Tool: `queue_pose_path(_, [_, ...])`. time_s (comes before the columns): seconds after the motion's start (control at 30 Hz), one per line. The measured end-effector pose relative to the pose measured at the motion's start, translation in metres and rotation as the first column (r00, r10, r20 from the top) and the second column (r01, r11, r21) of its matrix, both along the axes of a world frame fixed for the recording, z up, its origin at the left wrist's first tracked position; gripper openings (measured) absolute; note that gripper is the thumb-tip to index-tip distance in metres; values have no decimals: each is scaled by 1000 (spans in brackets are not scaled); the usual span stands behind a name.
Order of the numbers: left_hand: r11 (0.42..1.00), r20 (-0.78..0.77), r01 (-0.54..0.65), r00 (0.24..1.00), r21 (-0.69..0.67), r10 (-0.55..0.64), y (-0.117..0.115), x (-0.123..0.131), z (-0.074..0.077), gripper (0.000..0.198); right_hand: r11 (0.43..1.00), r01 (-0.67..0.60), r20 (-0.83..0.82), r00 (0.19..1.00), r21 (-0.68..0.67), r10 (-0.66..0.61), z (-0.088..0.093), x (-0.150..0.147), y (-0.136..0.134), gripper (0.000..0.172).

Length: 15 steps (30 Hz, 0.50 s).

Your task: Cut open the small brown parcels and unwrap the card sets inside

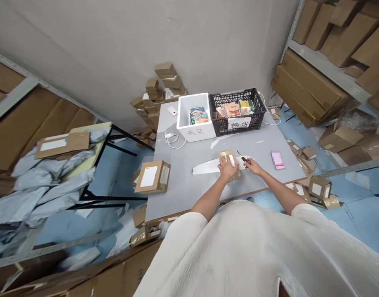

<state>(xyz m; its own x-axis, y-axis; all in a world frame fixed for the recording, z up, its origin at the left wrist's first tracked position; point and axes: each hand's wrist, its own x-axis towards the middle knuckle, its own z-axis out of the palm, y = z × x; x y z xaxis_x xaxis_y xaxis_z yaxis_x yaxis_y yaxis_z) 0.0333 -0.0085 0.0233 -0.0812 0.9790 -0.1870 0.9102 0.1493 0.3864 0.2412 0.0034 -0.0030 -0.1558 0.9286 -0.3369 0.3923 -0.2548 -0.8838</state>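
My left hand [228, 167] is over a small brown cardboard parcel [226, 154] near the table's front edge, its fingers curled onto the top and holding it in place. A white patch, perhaps a label, shows beside the fingers. In my right hand [253, 166], just right of the parcel, is a box cutter [243, 159] with a black and yellow handle. Its blade end points up and left, apart from the parcel as far as I can see. Beneath the parcel a white strip of paper or plastic [205, 166] lies flat across the grey table [183, 185].
Behind stand a white bin [196, 134] and a black crate [214, 109], both holding booklets. A cardboard box [152, 176] sits at the left table edge. A pink blurred item [277, 160] lies right. Shelves [331, 68] and floor boxes [319, 187] flank the table.
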Motion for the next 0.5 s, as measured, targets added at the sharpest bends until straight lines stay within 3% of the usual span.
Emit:
queue_pose_path(0.13, [997,-39,51,998,-57,-53,-2,25,3,100,996,75,33,997,44,-76,0,17,3,25])
queue_pose_path(0.23, [987,-93,115,988,-116,-126,-2,21,3,102,996,76,61,995,54,-80,1,26,4,23])
queue_pose_path(0.33, [928,-120,328,929,-178,-351,-3,-6,3,109,995,86,58,994,53,-89,3,30,3,24])
queue_pose_path(0.4, [827,-112,539,823,-160,-557,-3,-31,3,111,994,93,52,994,50,-96,4,32,2,26])
queue_pose_path(0.43, [786,-117,598,779,-160,-616,-3,-44,3,113,995,92,50,994,43,-94,4,33,1,25])
queue_pose_path(0.5, [759,-136,628,748,-170,-650,-3,-65,4,117,997,77,50,996,5,-77,5,36,0,26])
